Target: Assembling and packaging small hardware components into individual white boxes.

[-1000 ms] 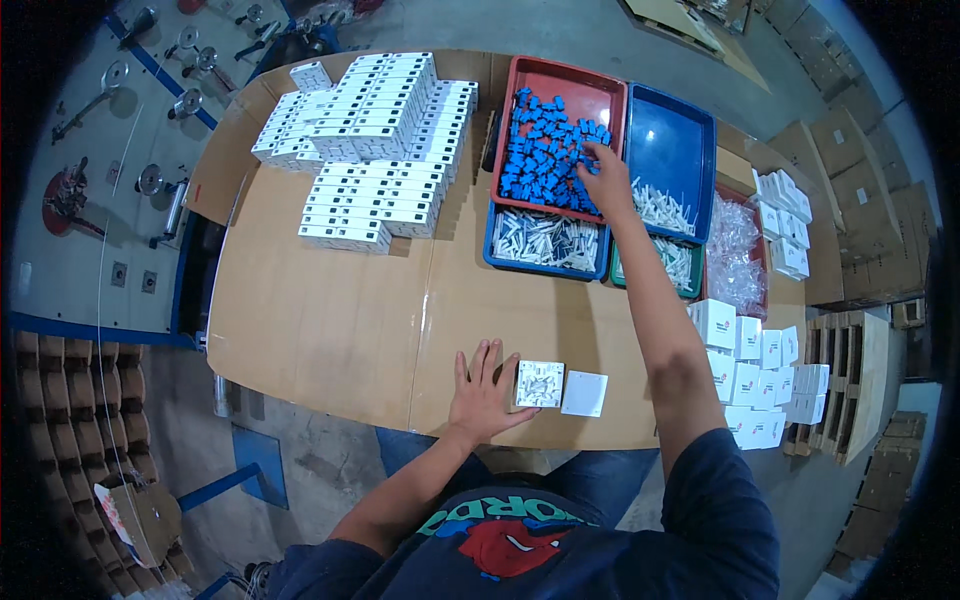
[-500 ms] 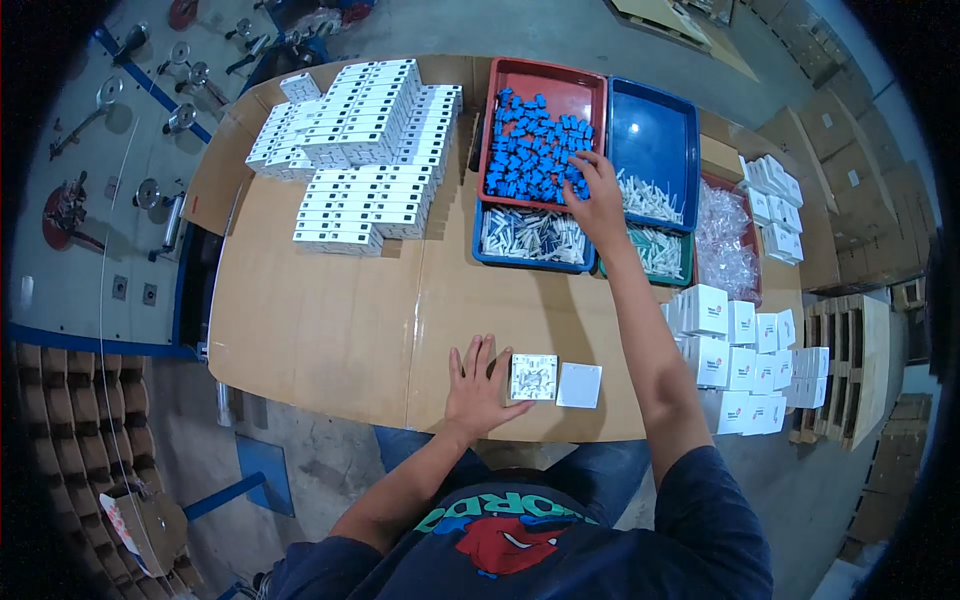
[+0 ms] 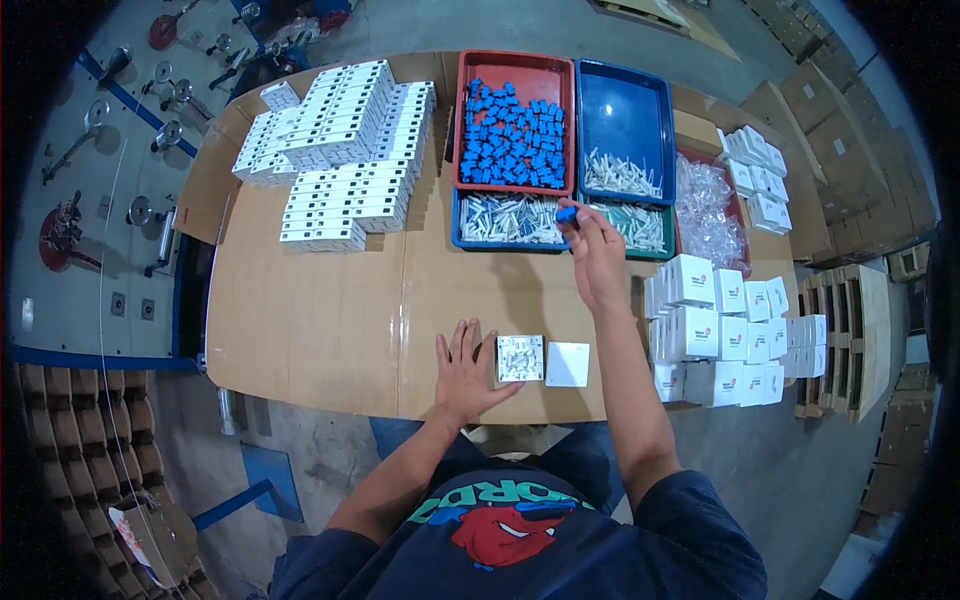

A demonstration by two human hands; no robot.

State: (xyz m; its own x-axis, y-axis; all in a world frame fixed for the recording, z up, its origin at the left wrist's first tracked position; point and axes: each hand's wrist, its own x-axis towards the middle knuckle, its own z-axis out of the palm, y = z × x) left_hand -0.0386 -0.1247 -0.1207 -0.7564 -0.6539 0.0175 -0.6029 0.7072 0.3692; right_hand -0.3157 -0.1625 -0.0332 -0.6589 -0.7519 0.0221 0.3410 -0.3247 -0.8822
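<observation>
My right hand hovers above the table in front of the trays, pinching a small blue part in its fingertips. My left hand lies flat on the cardboard-covered table, fingers spread, touching the left edge of a white square plate with an open back. A plain white square cover lies just to the right of that plate. The red tray behind holds several more blue parts.
A blue tray with white pieces sits right of the red one, above two lower trays of small white parts. Stacks of white boxes fill the back left. More small white boxes stand at the right, beside clear bags.
My right hand has drawn back from the red tray toward me, now carrying a blue part. My left hand stays flat beside the white plate.
</observation>
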